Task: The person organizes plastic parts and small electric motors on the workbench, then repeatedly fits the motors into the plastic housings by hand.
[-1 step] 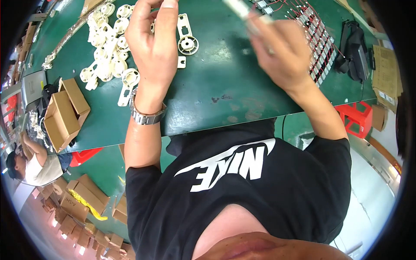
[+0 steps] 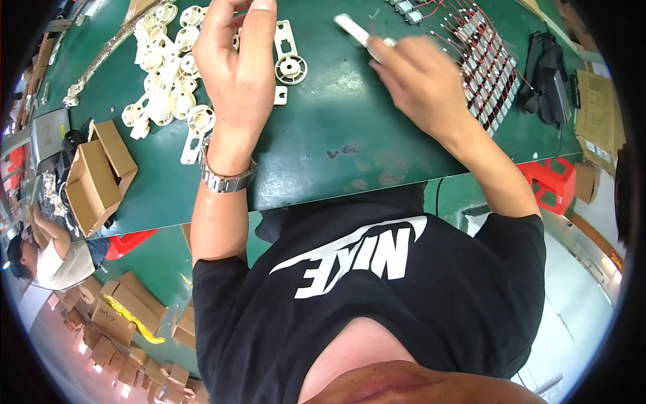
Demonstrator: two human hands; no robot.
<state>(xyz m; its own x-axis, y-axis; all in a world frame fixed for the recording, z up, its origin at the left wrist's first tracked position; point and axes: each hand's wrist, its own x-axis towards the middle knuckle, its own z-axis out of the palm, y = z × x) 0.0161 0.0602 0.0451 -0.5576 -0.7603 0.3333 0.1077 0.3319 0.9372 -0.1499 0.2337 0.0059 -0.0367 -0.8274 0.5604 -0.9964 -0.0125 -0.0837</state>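
- Now, the left hand (image 2: 235,74) is up over the green table (image 2: 336,168), fingers curled and pinched at the top edge of the view; what exactly sits between the fingertips is cut off, so I cannot tell if it grips anything.
- Just beside that hand lies a single white plastic bracket (image 2: 288,57), long and flat with a round hub at its near end, lying flat on the table and apart from the rest.
- The right hand (image 2: 420,84) is blurred, closed around a slim white piece (image 2: 353,28) that sticks out past the fingers toward the far left; the blur hides its detail.
- To the left, a heap of white plastic parts (image 2: 168,81) is piled loosely, round hubs and arms tangled together; judging by its size, plenty is left to handle.
- To the right, a row of small motors with red and black wires (image 2: 481,64) lies lined up in neat ranks, also looking largely unused.
- I would judge the work as early or mid-run: one bracket singled out, no finished pile that I can pick out.
- An open cardboard box (image 2: 94,178) sits at the table's left edge, and a black pouch (image 2: 548,77) lies far right.
- A wristwatch (image 2: 225,176) shows on the left wrist.
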